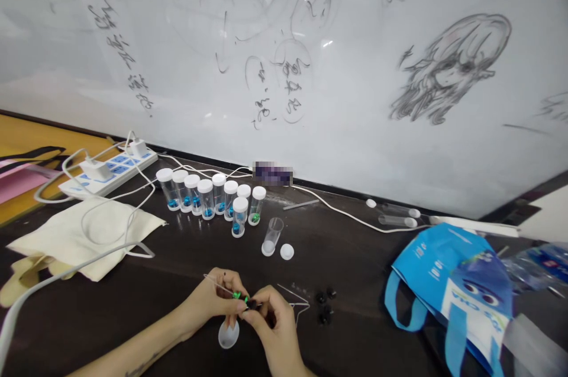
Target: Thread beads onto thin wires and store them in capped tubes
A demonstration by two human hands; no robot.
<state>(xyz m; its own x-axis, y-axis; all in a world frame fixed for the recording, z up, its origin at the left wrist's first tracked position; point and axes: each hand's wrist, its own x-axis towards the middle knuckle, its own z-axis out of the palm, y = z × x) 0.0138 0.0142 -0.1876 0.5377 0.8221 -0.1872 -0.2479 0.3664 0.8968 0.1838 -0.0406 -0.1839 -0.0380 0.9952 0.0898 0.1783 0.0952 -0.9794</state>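
Observation:
My left hand pinches a thin metal wire that carries small green beads. My right hand meets it at the wire's end, fingers pinched on a small black bead. Both hands hover low over the dark table, just above a white cap. More bent wire lies right of my right hand, with several black beads beyond it. An open clear vial and its white lid stand behind my hands.
Several capped vials holding blue beads stand in a row at the back. A power strip with chargers and cables lies back left, a cream cloth bag beside it. A blue bag sits right. A scribbled whiteboard rises behind.

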